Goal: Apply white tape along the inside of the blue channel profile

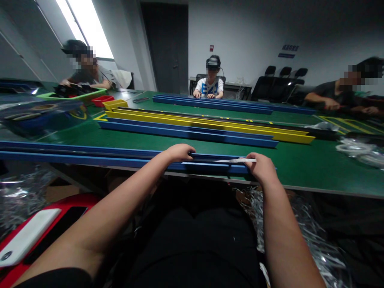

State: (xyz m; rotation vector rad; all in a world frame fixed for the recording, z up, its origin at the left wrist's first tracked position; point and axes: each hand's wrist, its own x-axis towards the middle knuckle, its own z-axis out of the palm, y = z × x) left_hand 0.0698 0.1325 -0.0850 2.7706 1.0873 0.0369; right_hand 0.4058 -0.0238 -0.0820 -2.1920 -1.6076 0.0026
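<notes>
A long blue channel-shaped strip [126,162] lies along the near edge of the table, running from the far left to just past my right hand. My left hand [179,153] rests at this strip, its fingers curled together over the dark inner groove; what they pinch is hidden. My right hand [261,167] is closed near the strip's right end. A thin white strip [232,161], like a ribbon of tape or backing, is pinched in its fingers and stretches left above the groove.
More blue strips [186,134] and yellow strips [210,122] lie farther back on the green table [312,168]. Clear plastic wrap [45,120] is at left, a white coil [360,152] at right. Shredded strips hang below the edge. Three people sit around the table.
</notes>
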